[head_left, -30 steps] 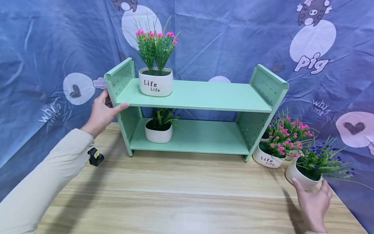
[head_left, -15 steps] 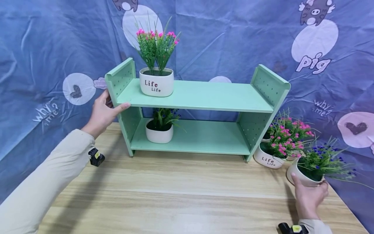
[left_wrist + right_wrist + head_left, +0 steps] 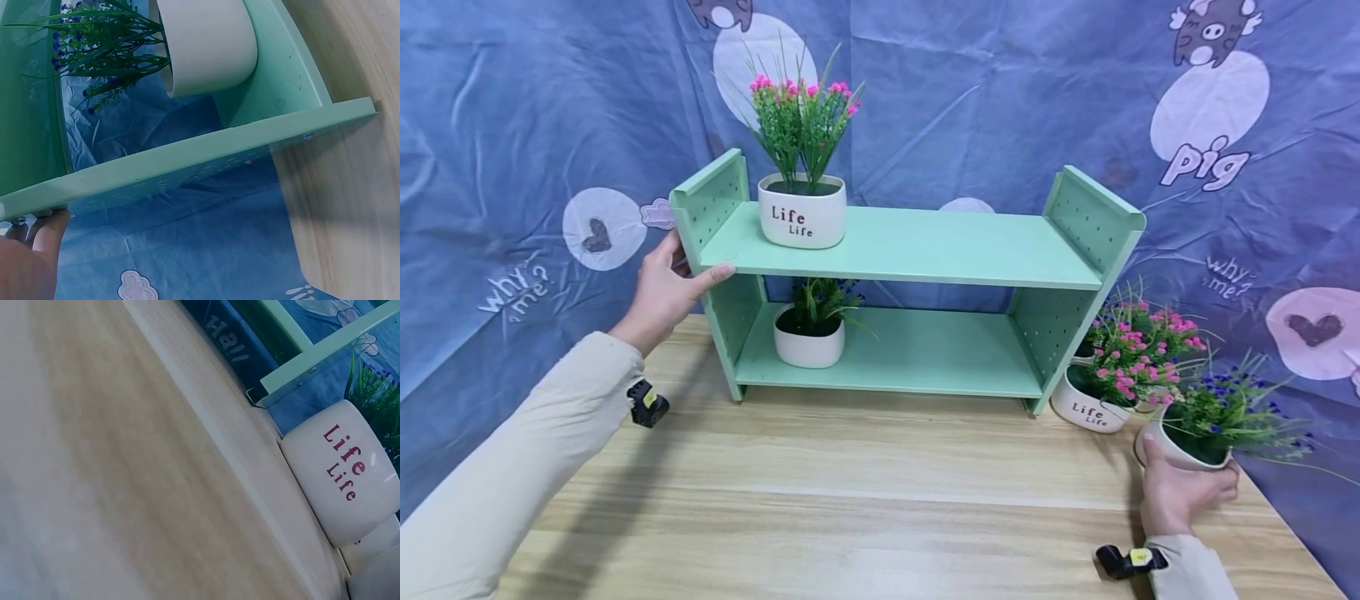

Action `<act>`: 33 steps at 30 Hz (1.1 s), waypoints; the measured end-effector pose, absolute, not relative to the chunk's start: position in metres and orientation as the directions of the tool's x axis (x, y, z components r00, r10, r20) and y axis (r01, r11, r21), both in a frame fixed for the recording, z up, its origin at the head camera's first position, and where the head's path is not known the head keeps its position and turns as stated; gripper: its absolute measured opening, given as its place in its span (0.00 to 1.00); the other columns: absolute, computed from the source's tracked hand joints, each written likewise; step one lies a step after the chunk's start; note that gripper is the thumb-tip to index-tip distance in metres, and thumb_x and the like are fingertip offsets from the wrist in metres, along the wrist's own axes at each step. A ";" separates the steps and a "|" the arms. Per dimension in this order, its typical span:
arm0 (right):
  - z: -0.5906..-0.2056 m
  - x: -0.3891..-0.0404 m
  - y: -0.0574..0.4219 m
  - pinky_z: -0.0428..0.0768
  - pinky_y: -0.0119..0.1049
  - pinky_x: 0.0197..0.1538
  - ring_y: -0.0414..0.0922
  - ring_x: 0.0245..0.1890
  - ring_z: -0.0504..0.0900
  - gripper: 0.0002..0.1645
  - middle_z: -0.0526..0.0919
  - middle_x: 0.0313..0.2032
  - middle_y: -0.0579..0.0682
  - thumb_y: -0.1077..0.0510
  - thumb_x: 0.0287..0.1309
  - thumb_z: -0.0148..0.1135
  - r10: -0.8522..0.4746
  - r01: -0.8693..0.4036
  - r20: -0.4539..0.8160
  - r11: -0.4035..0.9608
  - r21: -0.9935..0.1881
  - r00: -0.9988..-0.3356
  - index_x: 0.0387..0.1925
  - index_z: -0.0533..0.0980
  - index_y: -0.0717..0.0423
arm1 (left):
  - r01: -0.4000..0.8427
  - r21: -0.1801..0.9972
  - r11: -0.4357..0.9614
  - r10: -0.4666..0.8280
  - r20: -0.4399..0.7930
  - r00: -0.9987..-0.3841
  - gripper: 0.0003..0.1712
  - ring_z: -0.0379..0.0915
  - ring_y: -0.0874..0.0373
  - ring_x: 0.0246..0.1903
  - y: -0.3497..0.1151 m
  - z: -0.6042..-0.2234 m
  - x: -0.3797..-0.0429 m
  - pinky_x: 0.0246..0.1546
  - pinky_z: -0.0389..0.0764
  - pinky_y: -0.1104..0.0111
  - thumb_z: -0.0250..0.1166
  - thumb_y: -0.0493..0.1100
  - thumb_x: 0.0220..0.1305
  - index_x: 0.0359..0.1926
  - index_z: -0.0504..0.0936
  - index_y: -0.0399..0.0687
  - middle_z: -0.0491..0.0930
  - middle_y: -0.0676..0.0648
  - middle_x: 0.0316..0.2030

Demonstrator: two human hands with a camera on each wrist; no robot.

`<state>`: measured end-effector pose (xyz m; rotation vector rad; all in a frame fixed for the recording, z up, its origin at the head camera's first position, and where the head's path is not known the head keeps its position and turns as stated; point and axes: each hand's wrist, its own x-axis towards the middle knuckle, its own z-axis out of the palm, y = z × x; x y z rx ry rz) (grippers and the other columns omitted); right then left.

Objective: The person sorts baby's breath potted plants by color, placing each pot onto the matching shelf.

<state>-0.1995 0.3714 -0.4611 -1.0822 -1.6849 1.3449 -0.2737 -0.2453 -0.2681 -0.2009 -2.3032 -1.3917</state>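
My left hand [image 3: 662, 292] grips the left side panel of a mint-green two-tier shelf [image 3: 925, 246], its thumb over the front edge of the upper board and its fingers round the outside. In the left wrist view, those fingers [image 3: 51, 234] show against the panel [image 3: 187, 147]. At the right, my right hand [image 3: 1180, 492] holds a white flowerpot [image 3: 1176, 450] of blue flowers low over the table, thumb on its near left side and fingers round its right. The right hand is out of sight in the right wrist view.
A pink-flowered pot [image 3: 801, 212] stands on the upper board, a blue-flowered one [image 3: 808, 342] on the lower. Beside the shelf's right foot sits another pink-flowered pot [image 3: 1090, 408], with more plants close behind it. A blue printed cloth [image 3: 970, 125] hangs behind the wooden table [image 3: 850, 483].
The right hand has turned and shifted left round the near side of the flowerpot, bringing its wrist camera and sleeve into view. The pot has barely moved, and the left hand stays in place.
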 end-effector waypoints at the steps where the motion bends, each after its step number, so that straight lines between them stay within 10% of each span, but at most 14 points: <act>1: -0.462 -0.200 0.371 0.46 0.23 0.69 0.44 0.68 0.49 0.60 0.49 0.70 0.54 0.48 0.42 0.75 0.921 0.168 0.028 0.102 -0.980 -0.390 0.71 0.48 0.48 | 0.341 0.806 0.483 -0.101 0.438 -0.893 0.42 0.68 0.50 0.61 -0.246 -0.268 -0.274 0.58 0.75 0.65 0.70 0.49 0.58 0.70 0.61 0.50 0.70 0.39 0.63; 33: -0.461 -0.192 0.376 0.46 0.21 0.69 0.40 0.68 0.51 0.53 0.52 0.69 0.47 0.51 0.46 0.74 0.921 0.121 -0.009 0.041 -0.992 -0.388 0.70 0.54 0.43 | 0.352 0.807 0.474 -0.101 0.447 -0.889 0.41 0.68 0.51 0.61 -0.245 -0.270 -0.274 0.57 0.76 0.67 0.70 0.49 0.58 0.70 0.62 0.50 0.70 0.39 0.63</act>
